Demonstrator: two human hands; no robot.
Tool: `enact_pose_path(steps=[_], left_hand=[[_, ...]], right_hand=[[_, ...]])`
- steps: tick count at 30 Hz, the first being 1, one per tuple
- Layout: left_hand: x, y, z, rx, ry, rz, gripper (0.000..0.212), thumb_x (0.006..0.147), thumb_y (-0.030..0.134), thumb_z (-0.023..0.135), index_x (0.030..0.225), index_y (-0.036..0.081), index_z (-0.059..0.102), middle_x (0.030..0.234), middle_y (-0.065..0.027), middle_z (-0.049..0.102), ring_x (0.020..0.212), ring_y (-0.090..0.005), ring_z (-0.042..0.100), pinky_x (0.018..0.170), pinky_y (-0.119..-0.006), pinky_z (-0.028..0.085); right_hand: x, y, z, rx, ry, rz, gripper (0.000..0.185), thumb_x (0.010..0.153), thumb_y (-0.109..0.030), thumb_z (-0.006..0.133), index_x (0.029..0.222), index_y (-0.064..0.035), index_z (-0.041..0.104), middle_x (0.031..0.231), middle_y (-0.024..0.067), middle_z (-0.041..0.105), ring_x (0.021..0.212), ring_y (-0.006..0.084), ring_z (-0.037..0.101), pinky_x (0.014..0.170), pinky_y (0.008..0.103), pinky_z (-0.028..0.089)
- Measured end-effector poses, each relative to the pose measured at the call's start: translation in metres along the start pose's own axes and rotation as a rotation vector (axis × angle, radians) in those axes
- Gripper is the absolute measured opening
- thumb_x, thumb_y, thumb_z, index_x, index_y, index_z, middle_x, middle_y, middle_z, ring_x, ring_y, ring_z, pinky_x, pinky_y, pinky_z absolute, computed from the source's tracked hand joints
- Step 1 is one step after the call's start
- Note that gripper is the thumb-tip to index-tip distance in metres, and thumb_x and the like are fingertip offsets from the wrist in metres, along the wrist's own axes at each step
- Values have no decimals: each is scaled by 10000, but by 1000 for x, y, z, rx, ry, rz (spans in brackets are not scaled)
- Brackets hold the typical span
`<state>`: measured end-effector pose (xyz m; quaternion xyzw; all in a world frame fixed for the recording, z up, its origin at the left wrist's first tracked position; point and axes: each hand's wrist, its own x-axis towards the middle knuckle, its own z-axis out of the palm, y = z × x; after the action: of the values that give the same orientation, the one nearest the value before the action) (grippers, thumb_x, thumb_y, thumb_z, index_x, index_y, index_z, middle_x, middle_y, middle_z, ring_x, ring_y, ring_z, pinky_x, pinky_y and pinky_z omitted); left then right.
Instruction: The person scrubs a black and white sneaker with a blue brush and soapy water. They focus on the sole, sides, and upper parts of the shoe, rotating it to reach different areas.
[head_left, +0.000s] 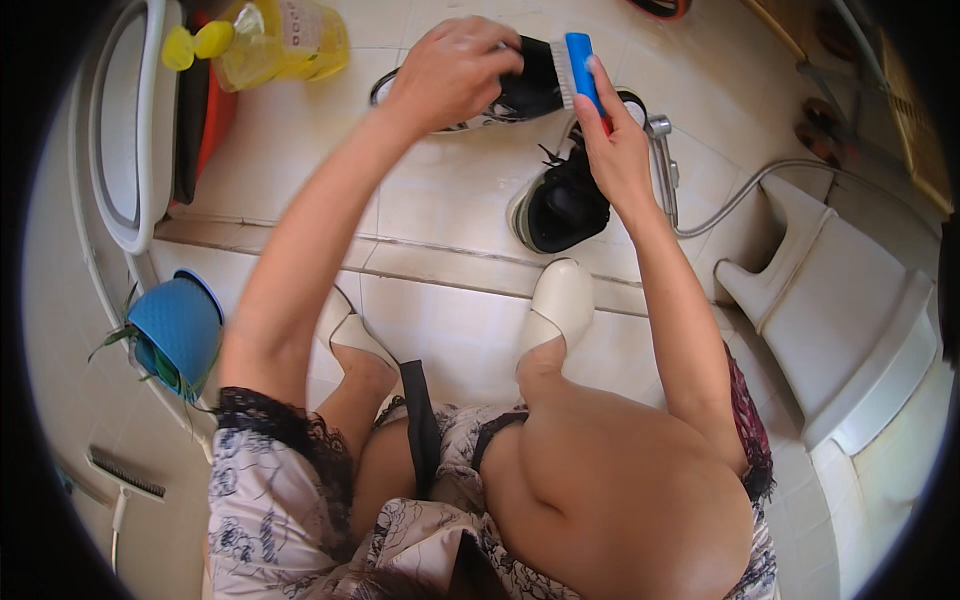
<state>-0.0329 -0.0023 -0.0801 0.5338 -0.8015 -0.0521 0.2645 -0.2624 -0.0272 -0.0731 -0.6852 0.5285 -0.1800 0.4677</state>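
My right hand (616, 142) grips a blue-backed brush (582, 67) with pale bristles; a bit of red shows by its handle. The bristles are at the right end of a black shoe-like item (531, 88) with a black-and-white pattern along its lower side. Over that item, my left hand (457, 73) is blurred, its fingers curled; I cannot tell whether they grip it. Below my right hand a black lace-up shoe (564, 201) with a pale sole edge sits on the tiles, partly hidden by the hand.
A yellow liquid bottle (289, 45) and collapsible basin (120, 135) are at upper left. A blue pot (176, 326) holds a plant. A metal hose (720, 214) runs right, near a white plastic stool (847, 292). A low tiled step (420, 262) crosses before my cream shoes (564, 292).
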Motion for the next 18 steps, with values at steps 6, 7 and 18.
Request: enact_pose_path(steps=[6,7,18], left_hand=[[43,-16,1,165,-767,416,133,744,193,669,786,69,648,780,-106,649,878,-254,616,991,-350,428],[50,-14,1,173,-826,377,150,757,211,666,790,65,647,767,-117,645,847,-271,617,948,-362,447],[26,-48,-43,0,-451,-527,379,947,357,524,1050,5,619,875,-139,677,809,-252,643,745,-353,481]], right_hand=[[-16,9,-19,133,59,175,531,931,-375,562,1414,-205,422,798,46,597,695,114,475,723,242,440],[-19,8,-22,158,75,185,535,930,-377,563,1413,-193,423,791,38,587,694,111,469,722,238,437],[-30,-2,-41,238,109,187,565,931,-387,563,1412,-126,422,767,-26,517,677,70,407,672,214,401]])
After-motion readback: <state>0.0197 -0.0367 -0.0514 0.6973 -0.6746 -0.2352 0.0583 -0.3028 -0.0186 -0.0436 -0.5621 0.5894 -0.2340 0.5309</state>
